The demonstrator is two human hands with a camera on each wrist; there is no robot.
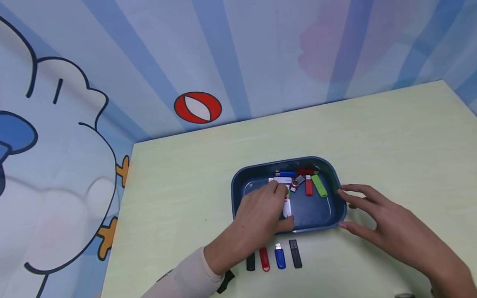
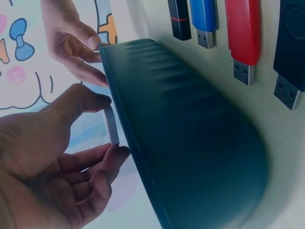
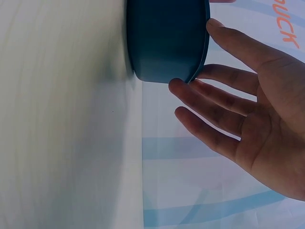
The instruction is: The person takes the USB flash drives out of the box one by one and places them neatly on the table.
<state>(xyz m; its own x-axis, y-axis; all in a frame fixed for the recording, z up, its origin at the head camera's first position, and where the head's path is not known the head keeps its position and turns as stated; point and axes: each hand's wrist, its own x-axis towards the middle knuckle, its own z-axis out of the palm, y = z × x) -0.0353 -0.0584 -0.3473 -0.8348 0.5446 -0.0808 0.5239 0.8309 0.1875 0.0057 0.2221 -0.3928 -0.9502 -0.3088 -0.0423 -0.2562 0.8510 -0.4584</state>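
Pale stick [image 2: 111,125] betw. pinched L fingers [image 2: 116,159], above tray [image 1: 316,213] — R fingers [image 3: 209,107] spread, on rim [image 3: 207,43].

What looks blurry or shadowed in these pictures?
Left wrist view: the dark tray has a blurred outer wall, the red USB stick looks crisper; right wrist view: soft shadow on the table; head view: crisp outlines on the red-and-white ball.

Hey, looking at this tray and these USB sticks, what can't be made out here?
- Head view: the tray's near left corner, hidden behind the left-hand grip.
- Head view: a dark object at bottom right, cut off by the lower edge.
- Head view: any print on the upper white USB stick, too small to read.
- Left wrist view: the tray's contents, hidden by its side wall.
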